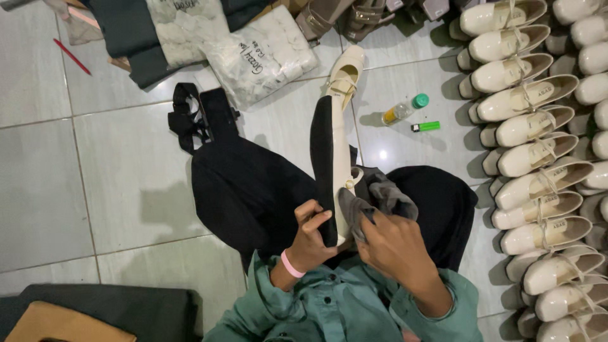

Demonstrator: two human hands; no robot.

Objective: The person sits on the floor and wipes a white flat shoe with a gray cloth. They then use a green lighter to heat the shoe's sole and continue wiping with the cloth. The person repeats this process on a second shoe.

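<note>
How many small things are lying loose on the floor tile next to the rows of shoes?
2: a small bottle with a green cap, and a green lighter just below it. More may be hidden.

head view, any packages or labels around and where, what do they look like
Plastic bag: top centre on the floor tiles, clear and crumpled, white filling, dark handwriting on it.
Second bag: top, left of the first, pale, lying on dark fabric, also handwritten.
Insole labels: on the cream shoes in the row at right, small dark print.
No signs or screens.
</note>
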